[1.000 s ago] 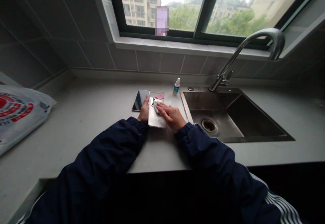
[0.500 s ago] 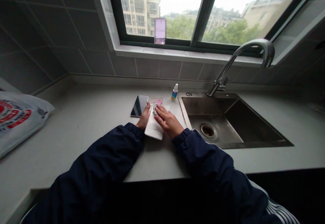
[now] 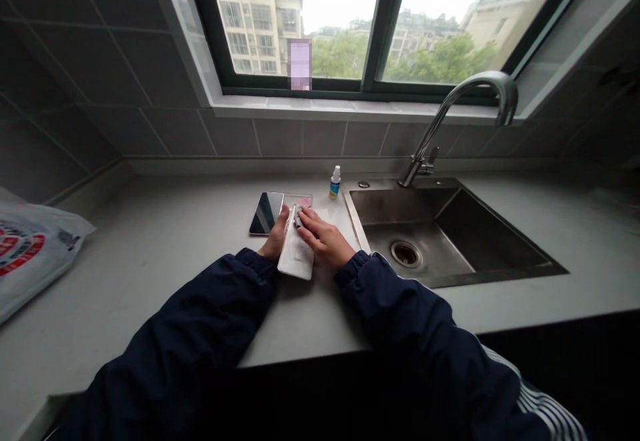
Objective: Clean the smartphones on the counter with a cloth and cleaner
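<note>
A white smartphone, its back facing up and tilted, is gripped along its left edge by my left hand, thumb on the near side. My right hand lies over the phone's upper part, fingers together and pressing a small grey cloth-like piece onto it; the fingers hide much of that piece. Just beyond the fingertips shows a bit of pink material, partly covered. Left of the hands, a second phone with a dark glossy face lies flat on the counter. A small white-capped spray bottle stands upright behind my right hand.
A steel sink with a curved faucet is set into the counter on the right. At the far left lies a white plastic bag with red print. The tiled wall and window rise behind.
My view has turned slightly, so the surroundings sit further left. My right hand has slid a little up the white phone, baring more of its lower back. My left hand keeps its grip.
</note>
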Available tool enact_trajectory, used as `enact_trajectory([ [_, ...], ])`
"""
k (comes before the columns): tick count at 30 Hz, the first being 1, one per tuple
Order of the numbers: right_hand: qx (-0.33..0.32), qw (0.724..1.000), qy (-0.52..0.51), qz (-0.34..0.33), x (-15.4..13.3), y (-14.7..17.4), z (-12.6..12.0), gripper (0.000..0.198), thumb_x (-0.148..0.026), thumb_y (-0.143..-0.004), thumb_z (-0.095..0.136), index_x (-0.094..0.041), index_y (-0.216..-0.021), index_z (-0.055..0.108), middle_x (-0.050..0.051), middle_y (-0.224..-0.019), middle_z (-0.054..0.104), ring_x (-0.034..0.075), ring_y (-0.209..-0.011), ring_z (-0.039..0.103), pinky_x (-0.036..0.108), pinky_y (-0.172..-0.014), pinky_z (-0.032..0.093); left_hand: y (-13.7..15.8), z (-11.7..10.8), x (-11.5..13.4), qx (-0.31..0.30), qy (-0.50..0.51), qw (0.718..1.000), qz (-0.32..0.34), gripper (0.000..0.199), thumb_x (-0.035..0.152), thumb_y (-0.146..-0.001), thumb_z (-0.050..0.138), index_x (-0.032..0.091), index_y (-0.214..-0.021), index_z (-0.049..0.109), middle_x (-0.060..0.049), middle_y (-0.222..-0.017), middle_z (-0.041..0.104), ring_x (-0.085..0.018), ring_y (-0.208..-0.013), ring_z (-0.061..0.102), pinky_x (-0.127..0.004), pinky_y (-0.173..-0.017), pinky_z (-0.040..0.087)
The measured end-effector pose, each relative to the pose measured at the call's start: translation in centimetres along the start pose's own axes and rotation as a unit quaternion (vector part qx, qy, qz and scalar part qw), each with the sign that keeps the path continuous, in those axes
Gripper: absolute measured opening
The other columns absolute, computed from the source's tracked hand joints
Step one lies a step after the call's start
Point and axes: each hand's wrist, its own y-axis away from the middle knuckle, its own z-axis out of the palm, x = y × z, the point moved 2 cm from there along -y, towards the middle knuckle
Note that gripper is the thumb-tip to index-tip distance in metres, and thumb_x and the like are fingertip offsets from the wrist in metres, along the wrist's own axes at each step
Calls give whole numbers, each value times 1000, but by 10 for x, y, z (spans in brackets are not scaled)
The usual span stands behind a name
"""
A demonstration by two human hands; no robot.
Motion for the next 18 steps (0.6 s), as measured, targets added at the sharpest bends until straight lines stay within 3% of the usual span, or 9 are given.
enact_trajectory([
  [3,3,1000,-1,5,-4,1,0,60,-49,-97,55,-20,-149,53,8,-162,38,25,-152,33,48,-126,27,0,-4,1,6,-9,1000,1,68,57,-104,24,11,-146,50,-17,-109,74,-27,-98,74,-40,-96,55],
  [6,8,1000,-15,26,-10,4,0,42,-46,-98,54,-28,-134,67,6,-149,57,27,-145,46,58,-124,28,1,-8,6,29,-26,999,-7,75,61,-102,21,6,-142,53,-20,-104,74,-29,-95,75,-41,-92,56],
  [9,13,999,-36,19,-14,5,1,33,-43,-101,49,-31,-116,77,3,-133,70,25,-135,58,56,-122,32,0,-10,10,28,-21,999,-12,82,65,-101,18,2,-137,56,-22,-101,74,-31,-93,75,-42,-88,58],
  [12,8,1000,-27,8,-11,4,2,38,-43,-100,51,-26,-126,73,6,-143,63,24,-139,53,51,-122,34,-1,-10,7,5,-14,1000,-14,78,64,-101,22,3,-135,57,-21,-101,74,-30,-91,75,-42,-88,58],
  [15,2,999,3,32,-3,2,1,55,-49,-99,53,-22,-147,56,9,-159,43,26,-150,37,53,-124,28,-2,-8,-1,-21,-21,1000,-1,60,53,-101,40,9,-138,56,-17,-104,75,-29,-94,75,-41,-92,57],
  [18,18,998,-2,53,2,1,-1,63,-56,-100,46,-21,-153,47,9,-163,36,25,-153,30,51,-126,25,1,-5,-8,-33,-30,999,-7,52,44,-99,47,15,-142,54,-14,-108,75,-29,-99,74,-40,-96,55],
])
